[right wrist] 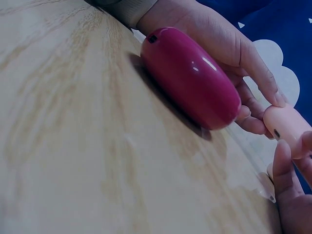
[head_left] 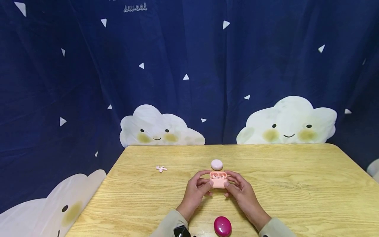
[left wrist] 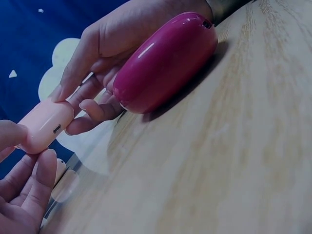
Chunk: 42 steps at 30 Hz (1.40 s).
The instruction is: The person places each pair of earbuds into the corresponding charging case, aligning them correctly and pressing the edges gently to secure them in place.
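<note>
Between both hands is a pink earbud case (head_left: 218, 183) with its lid up and earbuds visible inside. The left hand (head_left: 195, 191) pinches its left end with thumb and fingers. On the opposite end, the right hand (head_left: 242, 194) grips it the same way, thumb low at the front corner. Both wrist views show the case's outer shell (left wrist: 48, 124) with a small charging port, held off the table by fingertips. Just behind the case sits a round pale pink case (head_left: 216, 165), closed. A glossy magenta rounded case (head_left: 222, 226) lies nearer the body, between the forearms.
Small pale pink earbuds (head_left: 161, 169) lie on the wooden table (head_left: 296, 191) at the back left. A dark blue curtain (head_left: 165, 85) with clouds and triangles hangs behind the table's far edge. Something black (head_left: 181, 231) shows at the left sleeve.
</note>
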{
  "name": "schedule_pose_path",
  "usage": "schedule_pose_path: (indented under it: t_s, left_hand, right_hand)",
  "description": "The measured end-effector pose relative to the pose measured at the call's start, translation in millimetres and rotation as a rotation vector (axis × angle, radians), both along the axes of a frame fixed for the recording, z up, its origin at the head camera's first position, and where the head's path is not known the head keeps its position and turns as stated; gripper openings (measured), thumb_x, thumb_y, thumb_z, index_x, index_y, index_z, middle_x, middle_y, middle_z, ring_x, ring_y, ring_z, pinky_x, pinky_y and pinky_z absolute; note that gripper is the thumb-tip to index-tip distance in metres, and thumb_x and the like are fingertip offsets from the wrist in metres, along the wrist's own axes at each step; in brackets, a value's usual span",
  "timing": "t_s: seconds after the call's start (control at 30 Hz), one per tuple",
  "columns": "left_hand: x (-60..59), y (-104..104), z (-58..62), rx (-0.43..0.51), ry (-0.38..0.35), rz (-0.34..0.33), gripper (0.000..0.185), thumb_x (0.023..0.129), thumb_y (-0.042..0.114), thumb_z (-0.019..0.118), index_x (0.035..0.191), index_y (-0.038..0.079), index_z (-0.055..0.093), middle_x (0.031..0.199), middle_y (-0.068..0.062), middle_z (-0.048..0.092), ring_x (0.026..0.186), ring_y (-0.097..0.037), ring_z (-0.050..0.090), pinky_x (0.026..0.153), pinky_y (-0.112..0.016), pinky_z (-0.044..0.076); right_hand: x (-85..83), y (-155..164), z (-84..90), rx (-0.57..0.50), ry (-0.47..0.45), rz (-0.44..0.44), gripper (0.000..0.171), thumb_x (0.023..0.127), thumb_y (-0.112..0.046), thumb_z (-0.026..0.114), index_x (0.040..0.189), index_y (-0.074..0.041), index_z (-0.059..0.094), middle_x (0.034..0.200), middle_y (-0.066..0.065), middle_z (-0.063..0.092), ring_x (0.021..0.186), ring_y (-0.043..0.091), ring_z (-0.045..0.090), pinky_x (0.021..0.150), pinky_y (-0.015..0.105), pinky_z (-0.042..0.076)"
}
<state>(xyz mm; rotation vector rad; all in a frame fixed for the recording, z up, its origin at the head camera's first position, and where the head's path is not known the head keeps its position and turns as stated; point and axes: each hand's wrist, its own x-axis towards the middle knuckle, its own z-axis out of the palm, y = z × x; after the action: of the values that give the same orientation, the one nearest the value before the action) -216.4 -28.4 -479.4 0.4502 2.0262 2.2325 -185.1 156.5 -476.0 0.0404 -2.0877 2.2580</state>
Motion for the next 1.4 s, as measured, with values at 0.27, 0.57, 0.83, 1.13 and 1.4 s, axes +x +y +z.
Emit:
schedule_pose_path:
  t_s: [0.27, 0.57, 0.83, 1.13, 1.4]
  left_hand:
    - [0.3, -0.1, -1.2, -0.005, 0.028, 0.007, 0.032, 0.090, 0.007, 0.066, 0.121, 0.005, 0.060, 0.092, -0.022, 0.067, 0.073, -0.023, 0.065, 0.062, -0.039, 0.057]
    - [0.1, 0.3, -0.2, 0.000, 0.022, 0.007, 0.032, 0.089, 0.005, 0.066, 0.121, 0.003, 0.060, 0.093, -0.020, 0.066, 0.074, -0.023, 0.064, 0.063, -0.042, 0.057]
    - [-0.2, 0.6, -1.0, -0.005, 0.017, 0.001, 0.032, 0.088, 0.003, 0.067, 0.119, 0.002, 0.059, 0.096, -0.017, 0.064, 0.077, -0.020, 0.062, 0.062, -0.036, 0.057]
    - [0.2, 0.2, 0.0, -0.088, 0.089, 0.041, 0.028, 0.085, 0.003, 0.070, 0.112, 0.004, 0.060, 0.098, -0.013, 0.065, 0.082, -0.018, 0.061, 0.065, -0.033, 0.057]
    - [0.8, -1.5, -1.6, -0.363, 0.269, 0.124, 0.024, 0.081, 0.017, 0.078, 0.100, 0.019, 0.063, 0.088, 0.006, 0.065, 0.086, -0.014, 0.062, 0.068, -0.023, 0.049]
  right_hand:
    - [1.7, -1.7, 0.4, -0.001, 0.048, 0.003, 0.038, 0.090, -0.007, 0.066, 0.126, 0.001, 0.054, 0.121, 0.022, 0.058, 0.089, 0.018, 0.066, 0.067, 0.033, 0.057]
    - [0.9, -1.3, 0.2, 0.011, 0.044, 0.006, 0.039, 0.090, -0.008, 0.066, 0.126, 0.000, 0.054, 0.121, 0.021, 0.058, 0.089, 0.018, 0.066, 0.067, 0.033, 0.057]
    - [0.1, -0.8, -0.6, 0.012, 0.026, 0.005, 0.037, 0.090, -0.008, 0.066, 0.125, -0.002, 0.056, 0.121, 0.018, 0.058, 0.090, 0.019, 0.066, 0.068, 0.034, 0.057]
    - [0.9, -0.9, -0.6, 0.032, 0.079, 0.019, 0.035, 0.088, -0.006, 0.069, 0.120, -0.001, 0.058, 0.120, 0.019, 0.056, 0.093, 0.020, 0.065, 0.065, 0.038, 0.058]
    - [2.1, -1.5, 0.5, 0.290, 0.156, -0.097, 0.024, 0.084, -0.011, 0.075, 0.106, -0.012, 0.067, 0.110, 0.005, 0.065, 0.094, 0.021, 0.063, 0.066, 0.031, 0.056]
